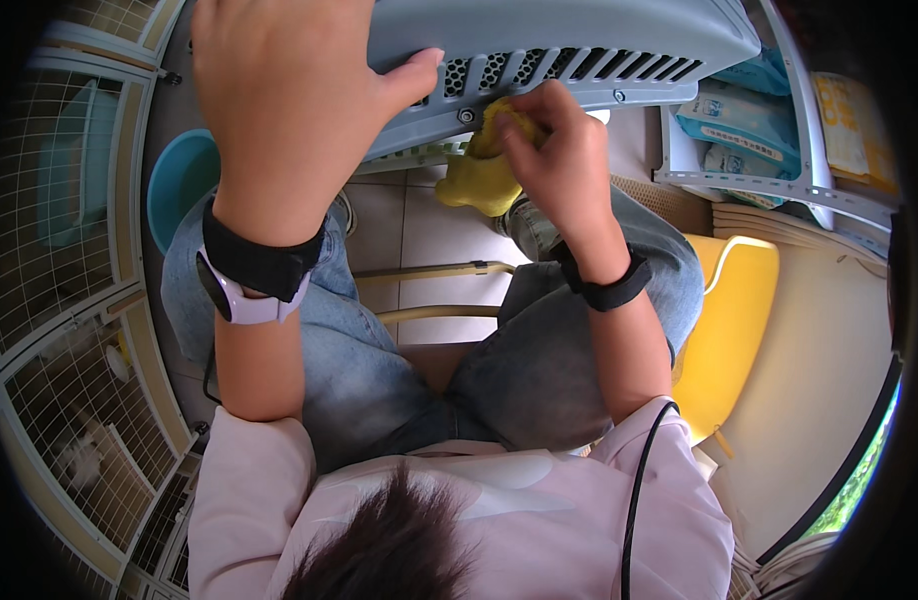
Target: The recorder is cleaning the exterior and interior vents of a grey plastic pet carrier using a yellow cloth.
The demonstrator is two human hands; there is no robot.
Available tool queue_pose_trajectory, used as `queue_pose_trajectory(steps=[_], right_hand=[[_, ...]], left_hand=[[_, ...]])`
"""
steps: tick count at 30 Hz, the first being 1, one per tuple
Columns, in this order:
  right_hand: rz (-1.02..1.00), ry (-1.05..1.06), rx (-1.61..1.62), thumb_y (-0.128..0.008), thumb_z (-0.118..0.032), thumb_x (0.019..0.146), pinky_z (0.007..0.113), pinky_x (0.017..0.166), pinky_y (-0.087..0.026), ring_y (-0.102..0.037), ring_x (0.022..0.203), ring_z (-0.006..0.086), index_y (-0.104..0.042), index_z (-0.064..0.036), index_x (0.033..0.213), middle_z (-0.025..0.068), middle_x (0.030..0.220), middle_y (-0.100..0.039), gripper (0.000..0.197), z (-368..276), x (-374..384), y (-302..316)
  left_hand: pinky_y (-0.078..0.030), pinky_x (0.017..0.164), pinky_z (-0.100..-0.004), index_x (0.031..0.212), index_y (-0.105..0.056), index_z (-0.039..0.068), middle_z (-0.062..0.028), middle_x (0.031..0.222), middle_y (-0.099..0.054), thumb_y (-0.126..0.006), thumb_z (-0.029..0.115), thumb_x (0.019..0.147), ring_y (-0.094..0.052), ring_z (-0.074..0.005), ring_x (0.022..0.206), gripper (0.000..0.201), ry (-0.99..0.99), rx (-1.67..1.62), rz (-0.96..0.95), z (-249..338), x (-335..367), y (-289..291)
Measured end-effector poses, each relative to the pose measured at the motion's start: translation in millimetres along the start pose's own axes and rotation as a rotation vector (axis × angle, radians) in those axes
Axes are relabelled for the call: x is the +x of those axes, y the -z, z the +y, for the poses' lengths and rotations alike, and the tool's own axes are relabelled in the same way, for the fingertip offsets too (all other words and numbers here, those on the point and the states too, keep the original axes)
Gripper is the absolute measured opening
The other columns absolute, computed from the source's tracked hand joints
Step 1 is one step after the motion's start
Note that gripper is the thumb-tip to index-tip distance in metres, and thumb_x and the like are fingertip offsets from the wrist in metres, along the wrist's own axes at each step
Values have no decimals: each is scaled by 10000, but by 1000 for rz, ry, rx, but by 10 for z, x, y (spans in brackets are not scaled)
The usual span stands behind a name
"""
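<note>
My left hand (289, 95) lies against the left end of a blue-grey plastic shell (539, 25) with slotted vents, like part of a pet carrier. Its thumb stretches over the shell near the slots, while the fingertips run out of view at the top edge. Below the shell's lower rim, my right hand (564, 140) pinches a yellow cloth (479, 185). The cloth's bunched upper part is between thumb and fingers, close to the vents, and its lower part hangs loose. Metal bolts show along the rim.
A turquoise basin (179, 185) stands at the left, beside wire cages (54, 200). At the right, a white shelf (804, 185) bears blue-and-white packages (739, 125). A yellow chair (734, 330) is by my right knee. A tan metal bar (434, 270) crosses between my legs above the tiled floor.
</note>
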State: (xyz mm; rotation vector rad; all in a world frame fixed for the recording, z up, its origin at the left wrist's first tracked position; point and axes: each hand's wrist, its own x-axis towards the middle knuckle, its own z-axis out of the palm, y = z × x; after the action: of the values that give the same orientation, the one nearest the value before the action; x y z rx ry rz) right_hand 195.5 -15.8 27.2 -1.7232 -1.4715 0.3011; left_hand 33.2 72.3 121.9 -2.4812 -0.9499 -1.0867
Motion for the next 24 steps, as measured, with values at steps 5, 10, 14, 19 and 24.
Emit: queue_pose_trajectory(steps=[5, 10, 14, 19, 24], right_hand=[[34, -76, -80, -662, -140, 717, 356, 550, -493, -618, 589, 315, -570, -6, 815, 161, 660, -621, 190, 47, 48, 109], [34, -122, -163, -664, -144, 705, 354, 574, -499, -628, 612, 302, -579, -7, 807, 159, 674, -628, 191, 82, 93, 206], [37, -150, -189, -667, -165, 706, 345, 573, -495, -623, 594, 291, -590, -9, 793, 152, 666, -628, 194, 123, 127, 262], [49, -172, -217, -665, -175, 708, 340, 572, -492, -618, 582, 281, -601, -9, 789, 142, 657, -627, 195, 177, 150, 314], [66, -212, -210, -662, -177, 704, 335, 570, -489, -618, 578, 269, -609, -11, 791, 132, 646, -622, 195, 202, 162, 338]], left_hand=[[-385, 850, -364, 1064, -565, 68, -66, 1059, -579, -757, 154, 488, -502, -257, 949, 613, 5, -7, 0, -4, 4, 1], [-387, 842, -363, 1063, -565, 70, -65, 1056, -578, -759, 157, 489, -500, -256, 947, 613, 9, 5, -10, 0, 1, 10], [-387, 841, -363, 1064, -564, 70, -64, 1057, -578, -759, 157, 490, -499, -258, 945, 612, 2, 17, -15, 2, 7, 27], [-388, 835, -359, 1061, -563, 66, -63, 1057, -577, -758, 156, 491, -498, -258, 939, 609, 5, -9, 1, -17, -1, 3], [-389, 830, -359, 1056, -563, 63, -64, 1055, -576, -758, 156, 491, -497, -260, 932, 606, 5, -20, 2, -19, -4, 6]])
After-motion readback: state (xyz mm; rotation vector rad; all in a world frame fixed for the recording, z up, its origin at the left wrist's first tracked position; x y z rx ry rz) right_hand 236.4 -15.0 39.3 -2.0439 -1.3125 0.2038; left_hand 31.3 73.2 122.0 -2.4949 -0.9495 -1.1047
